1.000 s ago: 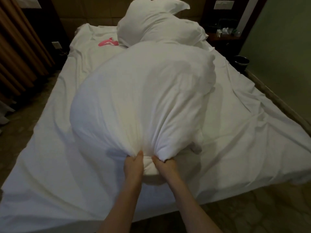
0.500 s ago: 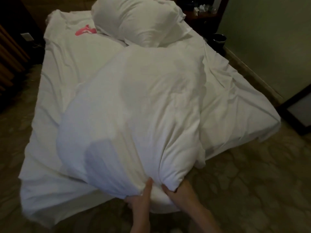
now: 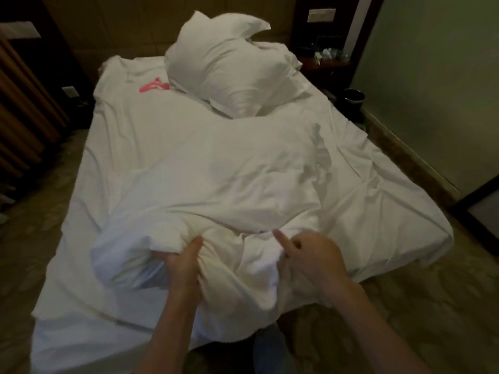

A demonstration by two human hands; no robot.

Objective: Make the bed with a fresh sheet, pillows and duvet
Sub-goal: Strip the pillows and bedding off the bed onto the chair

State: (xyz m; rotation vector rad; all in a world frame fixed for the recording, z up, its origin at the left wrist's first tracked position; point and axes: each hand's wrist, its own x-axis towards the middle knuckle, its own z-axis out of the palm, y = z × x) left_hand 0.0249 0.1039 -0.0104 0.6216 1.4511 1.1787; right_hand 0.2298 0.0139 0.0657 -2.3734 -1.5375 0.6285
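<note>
A large white duvet [image 3: 216, 171] lies spread across the middle of the bed, over the white sheet [image 3: 378, 201]. Its near end is bunched at the foot of the bed. My left hand [image 3: 181, 265] grips a fold of that bunched end. My right hand [image 3: 313, 255] pinches the cloth beside it, with the forefinger sticking out. Two white pillows [image 3: 229, 66] are piled at the head of the bed.
A pink object [image 3: 152, 85] lies on the sheet near the head, left of the pillows. A dark nightstand [image 3: 328, 63] with small items and a black bin [image 3: 353, 99] stand at the far right. A wooden slatted panel [image 3: 24, 109] lines the left side.
The duvet, held up and ballooned before, has dropped flat onto the bed. My hands have moved apart along its bunched near end.
</note>
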